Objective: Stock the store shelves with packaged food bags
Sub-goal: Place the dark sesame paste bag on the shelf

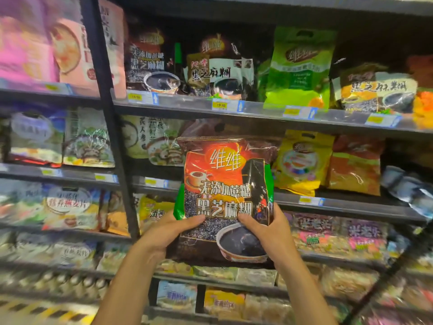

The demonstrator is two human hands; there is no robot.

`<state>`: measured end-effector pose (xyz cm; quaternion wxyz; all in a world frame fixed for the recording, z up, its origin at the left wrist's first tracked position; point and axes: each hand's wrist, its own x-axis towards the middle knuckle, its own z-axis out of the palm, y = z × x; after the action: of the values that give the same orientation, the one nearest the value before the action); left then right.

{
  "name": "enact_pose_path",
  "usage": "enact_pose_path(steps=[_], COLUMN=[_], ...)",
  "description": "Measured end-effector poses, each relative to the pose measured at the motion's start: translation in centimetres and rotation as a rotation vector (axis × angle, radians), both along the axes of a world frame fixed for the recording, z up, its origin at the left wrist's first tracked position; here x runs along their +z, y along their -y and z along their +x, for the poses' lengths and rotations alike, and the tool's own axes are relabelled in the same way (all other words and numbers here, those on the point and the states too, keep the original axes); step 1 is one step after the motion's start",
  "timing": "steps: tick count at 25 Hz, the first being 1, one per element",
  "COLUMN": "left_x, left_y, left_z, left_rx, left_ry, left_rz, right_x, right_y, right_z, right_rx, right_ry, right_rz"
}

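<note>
I hold a large black-and-orange bag of black sesame paste [226, 184] upright in front of the shelves, its top level with the second shelf from the top. My left hand [168, 231] grips its lower left edge, thumb on the front. My right hand [264, 228] grips the lower right, thumb across the printed bowl. A matching bag [150, 59] stands on the top shelf [187, 102] to the upper left. Behind the held bag the second shelf looks dark, with no bag showing there.
A black upright post [110, 118] divides the shelving left of the bag. A green bag [301, 66] and other sesame bags fill the top shelf. Yellow [302, 160] and orange bags stand right of the gap. Lower shelves hold many packed bags. Yellow-black floor tape [46, 310] lies lower left.
</note>
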<state>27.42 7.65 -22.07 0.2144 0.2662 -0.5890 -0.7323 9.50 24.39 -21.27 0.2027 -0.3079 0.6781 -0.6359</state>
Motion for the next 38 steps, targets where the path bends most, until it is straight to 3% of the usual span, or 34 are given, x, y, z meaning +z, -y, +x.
enact_pose_path(steps=[6, 16, 24, 29, 38], left_x=[0.0, 4.6, 13.4, 19.9, 26.6], left_y=[0.2, 7.2, 18.5, 24.6, 33.1], left_z=[1.5, 2.1, 2.2, 2.4, 1.0], left_rx=[0.105, 0.202, 0.161, 0.022, 0.039], left_ry=[-0.045, -0.150, -0.176, -0.185, -0.152], left_rz=[0.057, -0.052, -0.179, -0.249, -0.506], right_x=[-0.2, 3.9, 13.3, 21.0, 28.1], right_y=[1.6, 10.4, 21.6, 27.1, 36.2], right_z=[0.7, 0.6, -0.1, -1.0, -3.5], right_rx=[0.051, 0.120, 0.105, 0.119, 0.140], right_ry=[0.009, -0.037, -0.196, -0.293, -0.259], right_rz=[-0.002, -0.101, -0.162, -0.083, 0.042])
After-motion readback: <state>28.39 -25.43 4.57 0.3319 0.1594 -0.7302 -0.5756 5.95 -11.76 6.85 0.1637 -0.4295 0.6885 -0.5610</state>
